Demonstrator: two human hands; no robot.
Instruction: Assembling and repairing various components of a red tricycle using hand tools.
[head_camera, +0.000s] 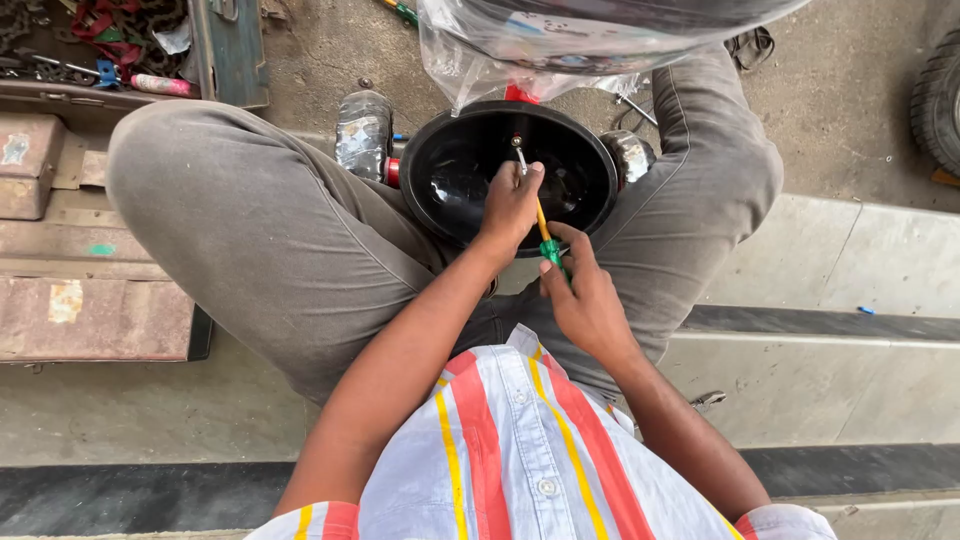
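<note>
Our right hand (583, 290) closes around the green handle of the screwdriver (541, 222). Our left hand (511, 203) pinches its shaft, resting on the rim of the black round housing (450, 175) held between our knees. The tip points at a screw inside. Beyond lies a clear plastic bag (560, 45).

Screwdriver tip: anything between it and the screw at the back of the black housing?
Nothing visible. The screwdriver runs from the right hand, steadied by the left hand, straight to the screw inside the black housing. The plastic bag hangs above, clear of the shaft.
</note>
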